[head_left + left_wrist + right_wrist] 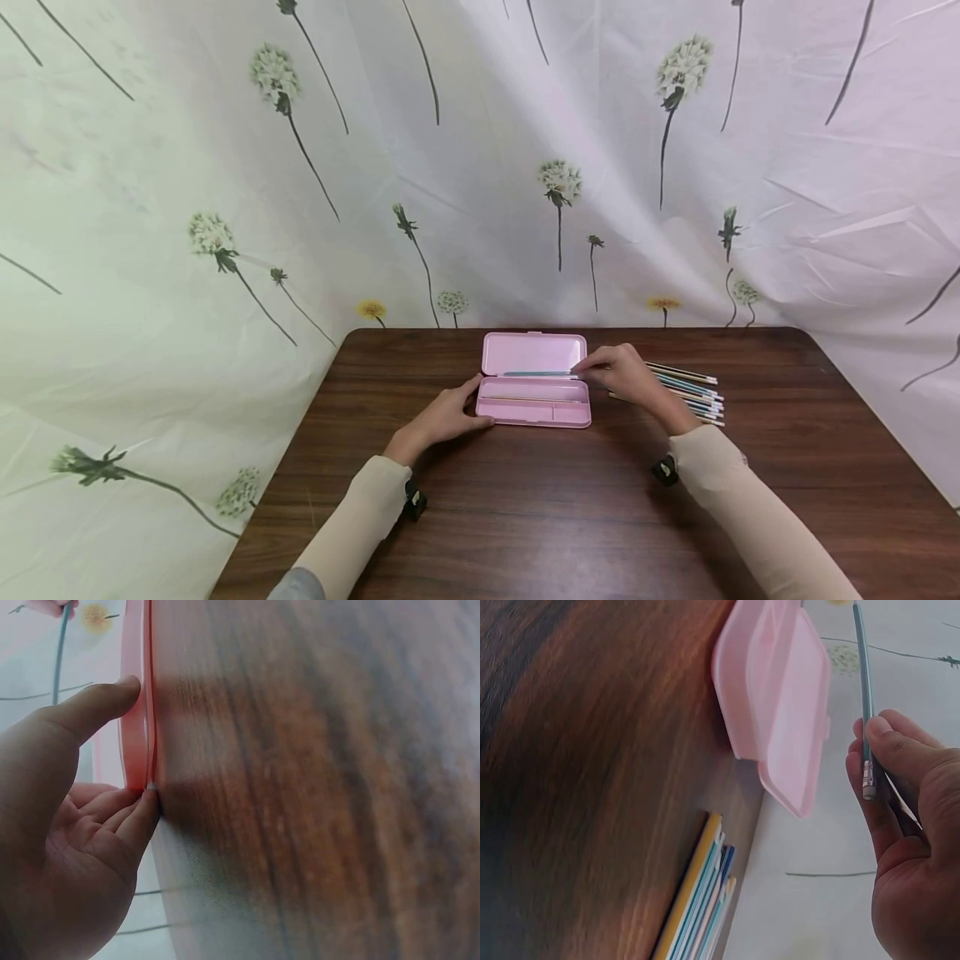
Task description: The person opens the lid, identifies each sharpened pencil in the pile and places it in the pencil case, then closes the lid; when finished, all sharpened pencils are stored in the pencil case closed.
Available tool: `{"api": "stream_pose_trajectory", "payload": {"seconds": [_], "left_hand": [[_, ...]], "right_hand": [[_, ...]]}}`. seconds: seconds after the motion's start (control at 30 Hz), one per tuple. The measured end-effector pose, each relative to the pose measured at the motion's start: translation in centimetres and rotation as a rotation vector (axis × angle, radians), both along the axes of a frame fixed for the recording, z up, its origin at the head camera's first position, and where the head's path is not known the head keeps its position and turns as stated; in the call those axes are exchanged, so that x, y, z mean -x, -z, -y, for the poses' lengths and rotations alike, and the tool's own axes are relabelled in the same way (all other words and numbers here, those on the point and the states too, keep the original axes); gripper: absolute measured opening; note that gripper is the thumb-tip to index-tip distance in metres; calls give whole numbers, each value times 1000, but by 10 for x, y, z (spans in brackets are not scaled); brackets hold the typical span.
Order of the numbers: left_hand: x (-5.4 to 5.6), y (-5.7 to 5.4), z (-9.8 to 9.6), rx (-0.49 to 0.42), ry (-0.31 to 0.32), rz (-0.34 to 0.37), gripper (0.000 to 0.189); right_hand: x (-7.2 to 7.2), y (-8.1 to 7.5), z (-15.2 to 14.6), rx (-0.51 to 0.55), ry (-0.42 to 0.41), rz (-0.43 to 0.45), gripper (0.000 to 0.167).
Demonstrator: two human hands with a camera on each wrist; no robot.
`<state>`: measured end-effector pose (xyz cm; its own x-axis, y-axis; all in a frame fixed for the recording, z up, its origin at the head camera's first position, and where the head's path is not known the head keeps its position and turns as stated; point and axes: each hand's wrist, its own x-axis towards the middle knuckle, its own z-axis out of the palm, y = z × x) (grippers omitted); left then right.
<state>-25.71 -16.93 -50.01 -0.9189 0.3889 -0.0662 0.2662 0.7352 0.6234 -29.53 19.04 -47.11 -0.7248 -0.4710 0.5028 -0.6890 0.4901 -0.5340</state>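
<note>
A pink pencil case (534,423) lies on the table with its lid (534,353) laid back. My left hand (448,412) holds the case by its left end, thumb at the front corner and fingers at the back corner. Between thumb and fingers, my right hand (621,373) pinches a teal pencil (863,682) near its eraser end. That pencil is level above the case, along the line between lid and tray. Another pencil (525,399) rests lengthwise in the case's long back compartment.
Several pencils (686,390), teal and yellowish, lie in a loose bundle on the wooden table (540,508), right of the case and beneath my right forearm. A dandelion-print curtain (487,167) hangs right behind the table's back edge.
</note>
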Motion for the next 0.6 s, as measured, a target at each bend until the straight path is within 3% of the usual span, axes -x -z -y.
{"api": "stream_pose_trajectory", "payload": {"seconds": [0.6], "left_hand": [[0,0,-1,-5,-7,2,93]], "right_hand": [[8,23,27,-114,-6,154,15]]}}
